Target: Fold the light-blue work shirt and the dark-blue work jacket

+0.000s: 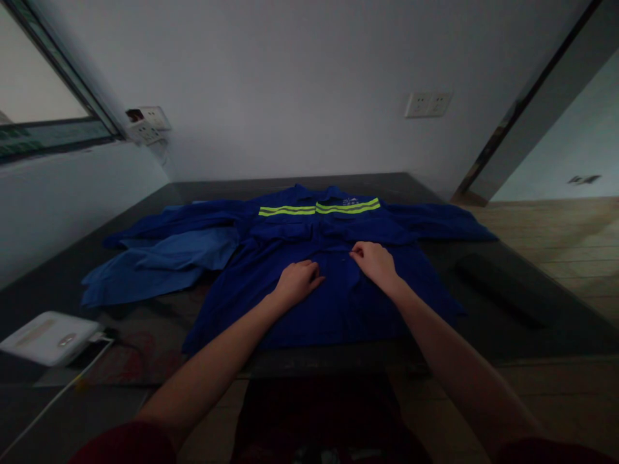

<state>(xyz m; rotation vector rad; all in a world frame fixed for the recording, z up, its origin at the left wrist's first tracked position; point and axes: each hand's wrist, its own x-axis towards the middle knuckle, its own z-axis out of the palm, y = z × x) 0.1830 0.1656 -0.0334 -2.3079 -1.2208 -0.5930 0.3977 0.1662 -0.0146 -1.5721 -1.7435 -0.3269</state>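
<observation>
With my right hand (374, 261) pinching the blue jacket (316, 312), I did best to steady it under my curled left hand (296, 281).

1 jacket (333, 309) lies on the table (570, 325) before the wall (290, 96), 1 box (51, 338) to its left.

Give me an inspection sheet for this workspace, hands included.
Surface: dark flat tabletop.
Job's things: blue long-sleeved fabric jacket with yellow-green striped bands, spread out, creased.
Clutter: lighter-blue cloth garment, partly under a jacket sleeve; white rounded box; dark elongated object.
Grip: left hand resting on the jacket; right hand apparently pinching it.
Cables: thin white cable at the box.
Surroundings: pale wall, white rectangular sockets, wooden floor.
</observation>
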